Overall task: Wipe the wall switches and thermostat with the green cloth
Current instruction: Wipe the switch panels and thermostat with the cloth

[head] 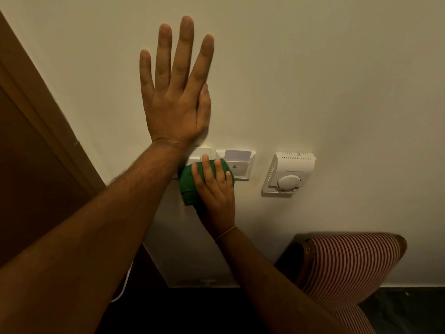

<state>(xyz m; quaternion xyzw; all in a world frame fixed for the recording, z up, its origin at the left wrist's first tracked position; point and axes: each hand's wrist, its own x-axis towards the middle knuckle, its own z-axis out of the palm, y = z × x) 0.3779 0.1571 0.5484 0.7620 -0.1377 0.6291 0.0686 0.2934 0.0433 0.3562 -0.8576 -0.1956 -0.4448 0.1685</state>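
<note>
My left hand point(174, 92) lies flat against the cream wall above the switches, fingers spread and pointing up, holding nothing. My right hand point(215, 189) presses the bunched green cloth point(189, 184) onto the white wall switches point(201, 154); most of the left switch plate is hidden by the cloth and my left forearm. Just to the right, the key-card switch point(240, 168) holds a pale card point(238, 155) in its slot. The white thermostat point(289, 173) with a round dial is mounted further right, apart from both hands.
A brown wooden door frame point(38, 112) runs diagonally along the left. A chair with red-and-white striped upholstery point(346, 266) stands below the thermostat against the wall. A white panel point(192, 249) sits on the wall under the switches, with a white cable point(122, 288) beside it.
</note>
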